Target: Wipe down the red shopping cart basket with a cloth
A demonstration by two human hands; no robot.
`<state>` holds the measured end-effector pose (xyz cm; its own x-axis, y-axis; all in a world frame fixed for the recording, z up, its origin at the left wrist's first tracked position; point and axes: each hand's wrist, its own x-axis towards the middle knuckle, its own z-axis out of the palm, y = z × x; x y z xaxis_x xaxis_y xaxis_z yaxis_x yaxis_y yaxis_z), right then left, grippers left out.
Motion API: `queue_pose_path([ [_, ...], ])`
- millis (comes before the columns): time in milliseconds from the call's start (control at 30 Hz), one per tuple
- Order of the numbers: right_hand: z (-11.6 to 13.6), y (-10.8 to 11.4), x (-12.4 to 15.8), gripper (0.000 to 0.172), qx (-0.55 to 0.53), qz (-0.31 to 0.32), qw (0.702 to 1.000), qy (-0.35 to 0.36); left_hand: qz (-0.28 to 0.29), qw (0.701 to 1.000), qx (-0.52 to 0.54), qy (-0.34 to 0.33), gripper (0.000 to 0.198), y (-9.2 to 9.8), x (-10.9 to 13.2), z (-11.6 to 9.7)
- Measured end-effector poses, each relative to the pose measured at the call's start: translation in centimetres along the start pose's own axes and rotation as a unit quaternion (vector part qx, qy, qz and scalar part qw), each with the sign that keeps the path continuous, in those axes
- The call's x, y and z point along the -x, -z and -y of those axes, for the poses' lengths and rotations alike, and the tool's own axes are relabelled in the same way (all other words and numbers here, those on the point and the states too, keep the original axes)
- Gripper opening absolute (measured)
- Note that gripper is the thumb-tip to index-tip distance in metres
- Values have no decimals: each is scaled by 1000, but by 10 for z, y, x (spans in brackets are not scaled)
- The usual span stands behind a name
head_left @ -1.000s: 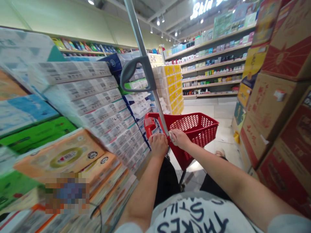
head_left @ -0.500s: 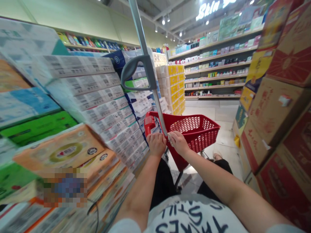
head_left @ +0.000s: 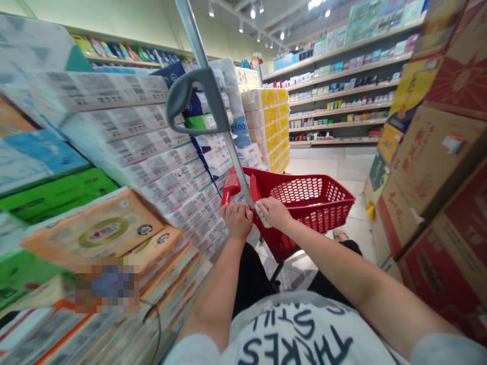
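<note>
A red shopping cart [head_left: 315, 213] with a perforated basket stands in front of my legs, angled to the right. My left hand [head_left: 239, 220] is closed round its red handle bar, to the left of a metal pole [head_left: 238, 162]. Just right of the pole, my right hand [head_left: 276, 213] is closed on a pale crumpled cloth [head_left: 262, 214], pressed against the cart's handle end. The pole rises steeply from between my hands and carries a grey loop grip [head_left: 200, 101]. My fingers' undersides are hidden.
Stacked tissue packs [head_left: 152, 152] line the left side, with orange packs [head_left: 102, 228] nearer me. Cardboard cartons [head_left: 429, 157] are piled on the right. Past the cart, tiled floor [head_left: 315, 158] leads to shelves [head_left: 342, 101] of small goods. A yellow-sided pack stack [head_left: 276, 126] stands ahead.
The cart's basket sits slightly further right in view, and the pole's grip has shifted left. More of the pale cloth shows under my right hand. Both hands stay at the handle.
</note>
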<state>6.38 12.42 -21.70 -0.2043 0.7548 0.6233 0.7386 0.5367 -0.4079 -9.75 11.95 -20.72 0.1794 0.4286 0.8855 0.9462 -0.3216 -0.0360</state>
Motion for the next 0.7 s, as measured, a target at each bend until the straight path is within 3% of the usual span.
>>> queue_pose_path([
  [67, -1, 0, 0, 32, 3, -3, 1000, -1, 10, 1000, 5, 6, 13, 1, 1, -1],
  [233, -7, -10, 26, 35, 10, -93, 993, 77, 21, 1000, 10, -3, 13, 4, 4, -5],
  [300, -7, -8, 27, 35, 10, -84, 993, 81, 15, 1000, 10, 0, 13, 3, 5, -6],
  [500, -2, 2, 8, 33, 8, -10, 1000, -26, -5, 1000, 1, -2, 12, 2, 4, -6],
  [633, -8, -1, 22, 36, 18, -52, 996, 73, 12, 1000, 9, 7, 12, 3, 5, -8],
  [700, -10, 1, 24, 36, 13, -48, 995, 85, 17, 1000, 12, 12, 13, 3, 5, -8],
])
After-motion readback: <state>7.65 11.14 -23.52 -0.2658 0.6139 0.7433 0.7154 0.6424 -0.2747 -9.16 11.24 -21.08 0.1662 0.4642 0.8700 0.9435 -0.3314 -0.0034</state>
